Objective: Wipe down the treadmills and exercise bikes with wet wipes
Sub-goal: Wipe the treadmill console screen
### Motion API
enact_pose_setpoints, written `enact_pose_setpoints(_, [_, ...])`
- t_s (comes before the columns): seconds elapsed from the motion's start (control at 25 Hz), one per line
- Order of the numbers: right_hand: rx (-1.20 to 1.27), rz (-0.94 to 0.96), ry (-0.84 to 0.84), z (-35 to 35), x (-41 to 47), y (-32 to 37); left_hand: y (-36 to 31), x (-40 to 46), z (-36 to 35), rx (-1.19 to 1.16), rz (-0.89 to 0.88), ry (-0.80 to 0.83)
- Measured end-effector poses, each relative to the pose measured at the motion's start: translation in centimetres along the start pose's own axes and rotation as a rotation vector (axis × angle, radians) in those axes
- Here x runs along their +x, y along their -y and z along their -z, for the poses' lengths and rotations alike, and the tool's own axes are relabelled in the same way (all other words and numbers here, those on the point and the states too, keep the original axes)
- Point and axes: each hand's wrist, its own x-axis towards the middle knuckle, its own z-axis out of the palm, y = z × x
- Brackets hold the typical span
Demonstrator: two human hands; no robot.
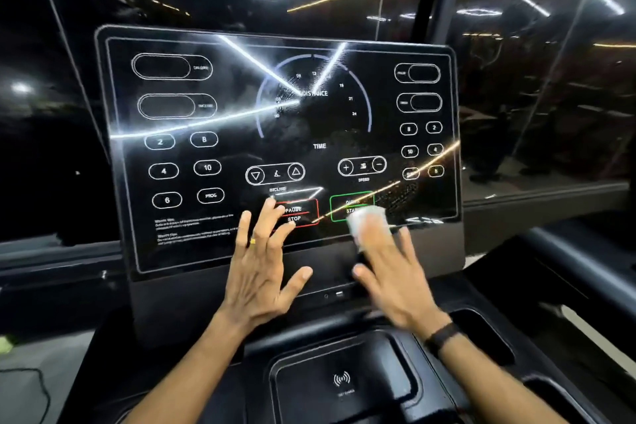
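Note:
The treadmill's glossy black console panel (213, 86) fills the middle of the view, with white printed buttons, a dial and red and green boxes low down. My left hand (263, 262) lies flat with fingers spread on the panel's lower edge, fingertips at the red PAUSE/STOP box. My right hand (395, 272), blurred by motion, presses a white wet wipe (366, 220) against the panel's lower right, over the green start box. Wet streaks and smears show on the glass near the dial and at the lower right.
Below the panel, a black tray (344, 385) with a wireless symbol sits between two cup recesses (481, 330). A glass wall (550, 96) behind mirrors ceiling lights. A dark cable (38, 385) lies on the floor at lower left.

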Motion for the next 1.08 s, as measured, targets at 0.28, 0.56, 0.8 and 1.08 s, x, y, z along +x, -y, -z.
enact_pose_setpoints(0.28, [0.293,-0.417,-0.180,2.4,4.1,4.7,0.1,0.1,-0.2,-0.015,-0.006,0.016])
enact_pose_setpoints(0.56, [0.033,-0.277,-0.045,4.1,9.6,-0.5,0.0,0.2,-0.4,0.015,-0.035,0.046])
enact_pose_setpoints(0.8, [0.282,-0.461,-0.068,0.7,1.9,7.1,-0.9,0.8,-1.3,-0.019,-0.039,0.035])
enact_pose_setpoints(1.08, [0.053,-0.530,-0.129,3.0,8.9,-2.3,-2.0,1.2,-2.3,-0.028,-0.052,0.027])
